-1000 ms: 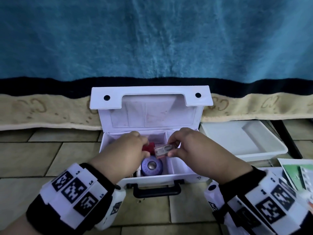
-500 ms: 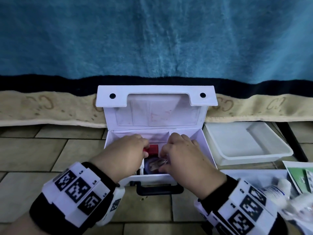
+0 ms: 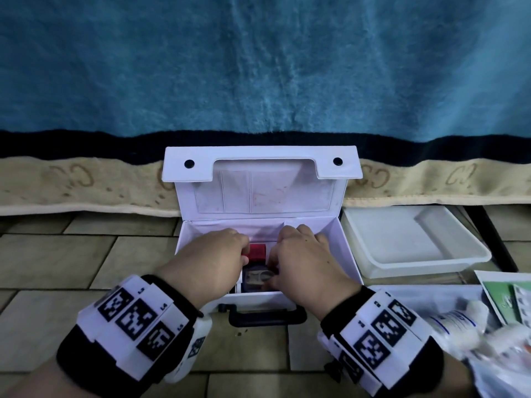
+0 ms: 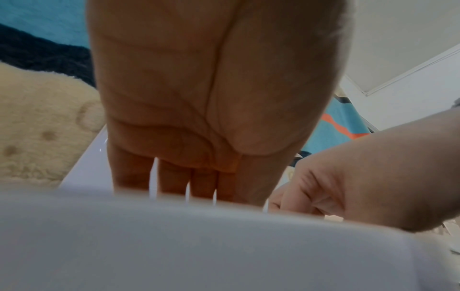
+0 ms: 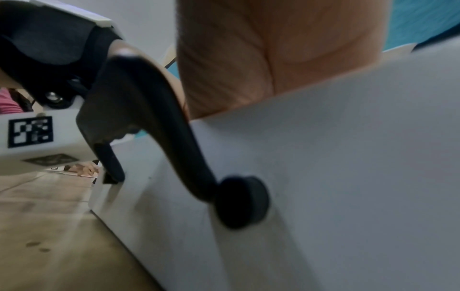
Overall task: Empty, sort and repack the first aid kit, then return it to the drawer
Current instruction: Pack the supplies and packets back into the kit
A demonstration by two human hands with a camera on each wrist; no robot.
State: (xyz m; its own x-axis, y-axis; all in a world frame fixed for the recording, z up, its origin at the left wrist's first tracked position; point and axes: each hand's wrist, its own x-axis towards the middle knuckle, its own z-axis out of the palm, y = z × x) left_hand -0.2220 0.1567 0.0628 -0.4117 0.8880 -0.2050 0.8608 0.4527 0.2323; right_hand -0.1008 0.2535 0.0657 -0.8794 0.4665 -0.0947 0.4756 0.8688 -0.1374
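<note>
The white first aid kit (image 3: pixel 343 254) stands open on the tiled floor, lid upright, black handle (image 3: pixel 265 317) facing me. Both hands are inside it. My right hand (image 3: pixel 273 272) pinches a small grey packet (image 3: pixel 257 278) that lies on a dark round item in the front middle compartment. My left hand (image 3: pixel 244 251) reaches down beside a red box (image 3: pixel 257 251); its fingers (image 4: pixel 174 177) run straight behind the kit's wall (image 4: pixel 199 246), tips hidden. In the left wrist view the right hand (image 4: pixel 298 196) has curled fingers. The right wrist view shows only palm (image 5: pixel 248 69), kit wall (image 5: pixel 348 177) and handle (image 5: pixel 154 118).
A white plastic tray (image 3: pixel 431 261) sits on the floor right of the kit. At the lower right lie a white bottle (image 3: pixel 454 323), a green and white leaflet (image 3: pixel 502 297) and other loose supplies. A blue blanket (image 3: pixel 258 67) hangs behind the kit.
My right hand has brought the grey packet from above the kit down into the front middle compartment. The left hand has stayed by the red box.
</note>
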